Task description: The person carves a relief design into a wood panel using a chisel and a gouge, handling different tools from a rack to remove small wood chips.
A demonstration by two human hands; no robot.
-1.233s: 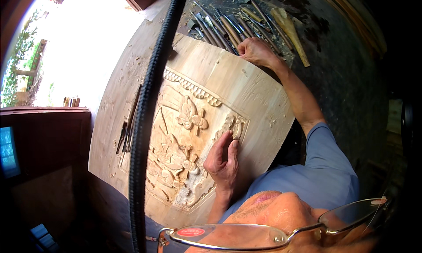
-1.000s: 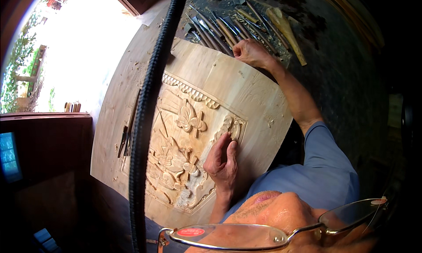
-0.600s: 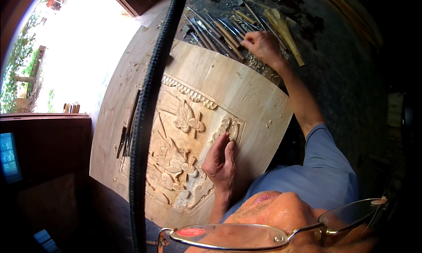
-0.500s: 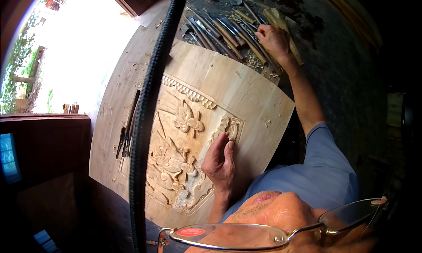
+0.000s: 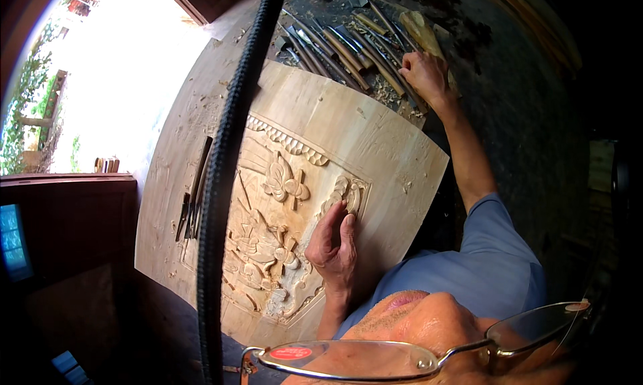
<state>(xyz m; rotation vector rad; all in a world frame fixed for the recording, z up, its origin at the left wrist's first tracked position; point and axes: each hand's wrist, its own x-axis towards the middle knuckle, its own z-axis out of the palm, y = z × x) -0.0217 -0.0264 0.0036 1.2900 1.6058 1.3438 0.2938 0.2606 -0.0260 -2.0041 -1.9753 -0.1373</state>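
Observation:
My left hand (image 5: 335,244) rests on a pale carved wooden panel (image 5: 395,161), its thumb apart from the straight fingers. The fingertips reach a scrolled corner carving (image 5: 348,187), and no tool shows in that hand. Beyond the panel's far edge, my right hand (image 5: 426,77) is curled closed at the right end of a row of chisels (image 5: 345,50) with wooden handles. Whatever lies within its fingers is hidden. The panel's relief has a flower-like shape (image 5: 281,181) and figures (image 5: 261,248) inside a scalloped border (image 5: 288,140).
Two or so dark slim tools (image 5: 197,191) lie on the panel's left part. A black braided cable (image 5: 231,144) crosses the view in front of the panel. Wood shavings (image 5: 388,90) are scattered among the chisels. A yellowish block (image 5: 420,30) sits beyond my right hand.
My right hand has shifted slightly right and nearer along the tools, and its fingers look more curled. My left hand has stayed in place on the panel.

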